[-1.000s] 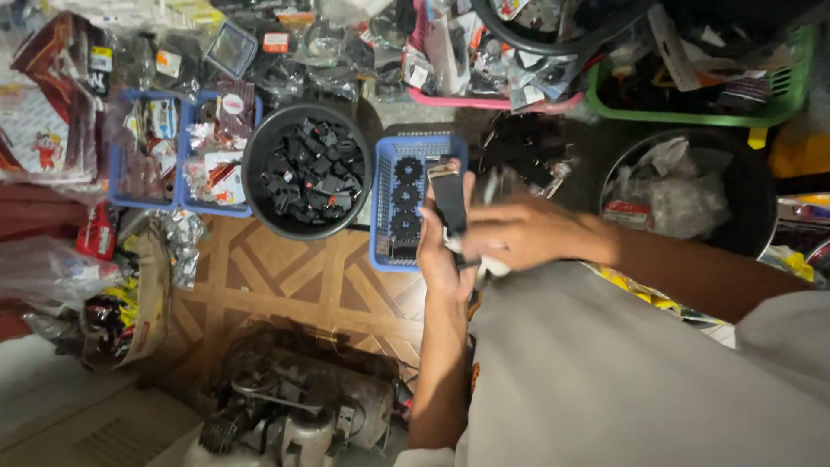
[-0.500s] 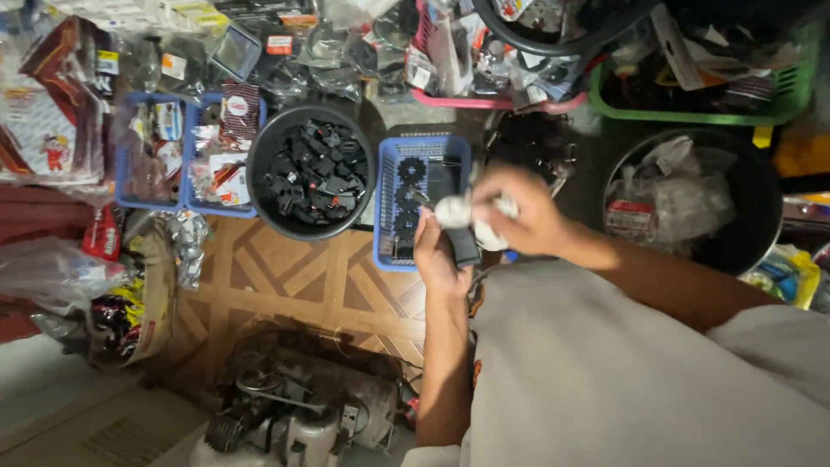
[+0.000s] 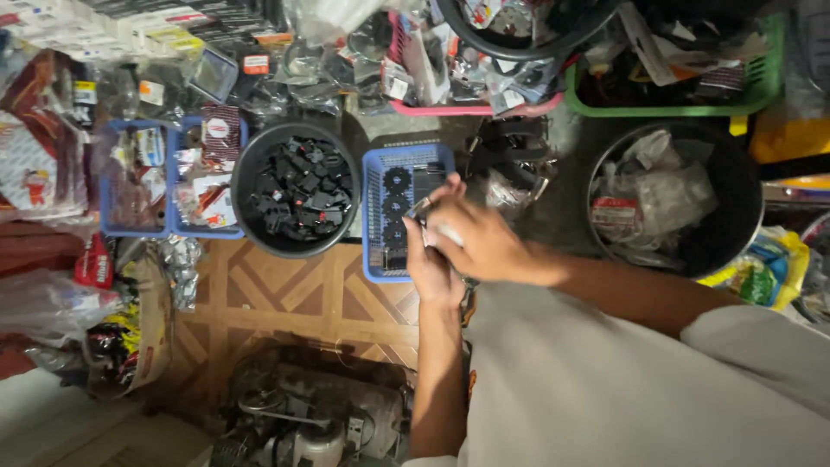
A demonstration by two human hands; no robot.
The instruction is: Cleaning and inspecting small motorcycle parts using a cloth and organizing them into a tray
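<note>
**Head view: two hands closed together over a small blue basket**

Head camera looks straight down on a crowded floor, with sorted parts in containers set within arm's reach of the person. Largest is the black tub (image 3: 743,195) at right, lined with crumpled clear bags; its right side is in shadow. Next is the round black bucket (image 3: 296,188), heaped with small black plastic pieces, open-topped so a hand can dip in. Left of it stands a blue crate (image 3: 111,227) of packeted goods. At the bottom a grey engine (image 3: 316,424) is cut off by the picture's edge.

The small blue basket (image 3: 376,259) sits just beside the bucket and holds dark gear-like discs in a row; its right side is covered by the hands.

The left hand (image 3: 430,270) comes up from below, fingers curled around a small dark part (image 3: 420,207) with a bit of metal at its tip. It is held above the basket, probably so anything dropped falls back in. The right hand (image 3: 474,240) lies across the left, fingers folded over something pale. What that is cannot be made out, and whether the right hand also grips the dark part is hidden.
</note>
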